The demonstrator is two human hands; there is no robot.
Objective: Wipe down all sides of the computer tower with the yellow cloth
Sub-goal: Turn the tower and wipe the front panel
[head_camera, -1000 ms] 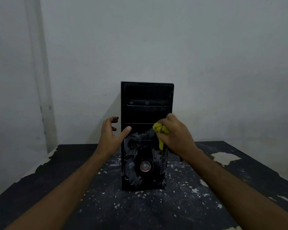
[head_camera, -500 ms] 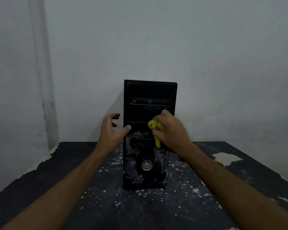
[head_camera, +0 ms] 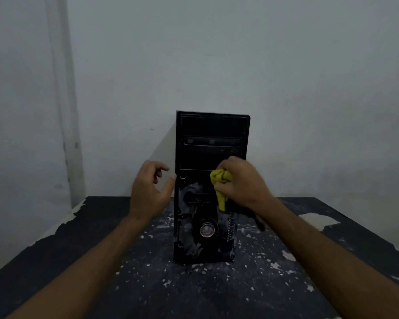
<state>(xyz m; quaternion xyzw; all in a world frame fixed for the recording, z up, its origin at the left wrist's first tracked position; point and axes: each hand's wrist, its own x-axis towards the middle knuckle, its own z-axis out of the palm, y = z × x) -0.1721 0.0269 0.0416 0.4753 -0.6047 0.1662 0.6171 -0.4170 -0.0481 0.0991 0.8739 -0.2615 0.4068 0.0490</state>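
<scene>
Head view, one frame. Counter [head_camera: 274,284]: dark, paint-flecked top, pale chipped patches at both edges. Wall [head_camera: 286,77]: plain grey-white, behind. Computer tower [head_camera: 211,130]: black, upright at counter centre, front panel facing the camera; sides, top and rear out of sight; lower panel smeared, details dim. Yellow cloth [head_camera: 220,180]: bunched against the panel's mid-right, largely covered by the fist. Right hand [head_camera: 245,180]: fingers curled, clamped on the cloth. Left hand [head_camera: 149,191]: loosely spread, holding nothing, thumb tip at the tower's left edge.
</scene>
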